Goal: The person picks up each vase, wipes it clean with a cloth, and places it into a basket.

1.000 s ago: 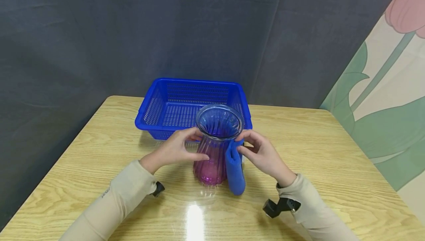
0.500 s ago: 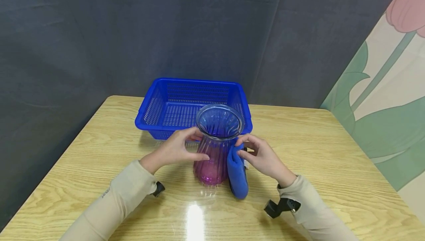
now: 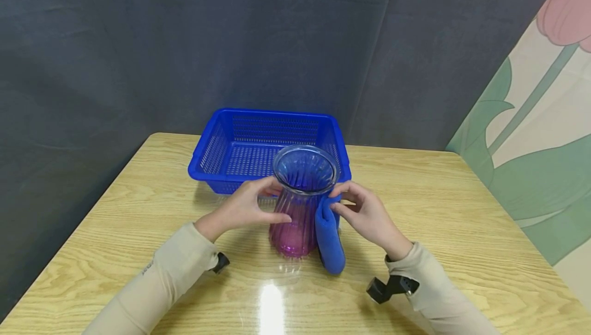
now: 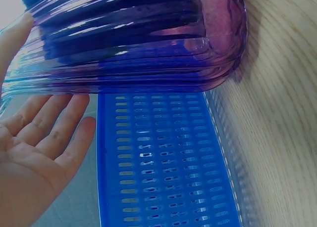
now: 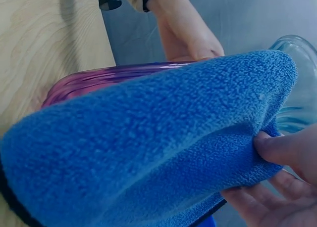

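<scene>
A ribbed glass vase, blue at its flared mouth and pink-purple towards the base, stands upright on the table. My left hand holds its left side, thumb across the front and fingers behind. In the left wrist view those fingers lie fairly straight along the glass. On the vase's other side, my right hand pinches the top of a folded blue cloth just below the mouth. The cloth hangs against the glass. In the right wrist view its fuzzy face and dark edging show, and it hides much of the vase.
Behind the vase is a blue plastic basket with slotted walls, partly covered by the vase in the head view. The wood-grain table ends at a dark curtain. A flower-painted panel stands to the right.
The right hand has dipped slightly and come back up along the vase with the cloth. The cloth's lower end has swung a little to the right. Left hand and vase stay put.
</scene>
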`<state>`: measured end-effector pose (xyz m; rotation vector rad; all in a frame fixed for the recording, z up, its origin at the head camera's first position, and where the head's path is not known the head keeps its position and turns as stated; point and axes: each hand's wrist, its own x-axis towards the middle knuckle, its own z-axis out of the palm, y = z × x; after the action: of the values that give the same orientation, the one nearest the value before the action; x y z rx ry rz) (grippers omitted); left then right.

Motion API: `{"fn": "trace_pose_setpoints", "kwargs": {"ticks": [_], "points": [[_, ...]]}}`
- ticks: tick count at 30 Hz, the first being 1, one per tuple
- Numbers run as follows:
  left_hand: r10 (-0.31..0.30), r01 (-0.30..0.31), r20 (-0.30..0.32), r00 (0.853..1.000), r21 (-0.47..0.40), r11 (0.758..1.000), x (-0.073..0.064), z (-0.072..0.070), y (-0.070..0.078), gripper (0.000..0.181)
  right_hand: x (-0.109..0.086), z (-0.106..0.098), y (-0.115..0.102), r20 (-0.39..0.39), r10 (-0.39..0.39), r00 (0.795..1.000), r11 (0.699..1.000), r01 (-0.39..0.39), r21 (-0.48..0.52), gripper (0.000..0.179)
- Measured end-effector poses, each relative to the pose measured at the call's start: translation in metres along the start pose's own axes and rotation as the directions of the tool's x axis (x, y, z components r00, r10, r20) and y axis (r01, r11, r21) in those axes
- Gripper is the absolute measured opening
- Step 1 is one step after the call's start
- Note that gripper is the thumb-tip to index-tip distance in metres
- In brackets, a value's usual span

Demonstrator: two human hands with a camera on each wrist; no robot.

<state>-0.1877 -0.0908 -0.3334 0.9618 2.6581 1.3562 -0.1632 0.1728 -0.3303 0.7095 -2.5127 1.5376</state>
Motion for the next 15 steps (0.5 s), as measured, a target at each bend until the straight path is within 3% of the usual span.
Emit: {"fn": "trace_pose_setpoints", "kwargs": {"ticks": [10, 15], "points": [[-0.004, 0.004, 0.002, 1.0, -0.005, 1.0, -0.001, 0.0, 0.001, 0.052, 0.004, -0.003, -0.012, -0.075, -0.07, 0.995, 0.995, 0.076, 0.07, 0.015], [0.002, -0.002, 0.004, 1.0, -0.011, 1.0, 0.0, 0.0, 0.001, 0.052, 0.004, -0.003, -0.019, -0.133, -0.057, 0.989, 0.99, 0.073, 0.121, 0.015]]}}
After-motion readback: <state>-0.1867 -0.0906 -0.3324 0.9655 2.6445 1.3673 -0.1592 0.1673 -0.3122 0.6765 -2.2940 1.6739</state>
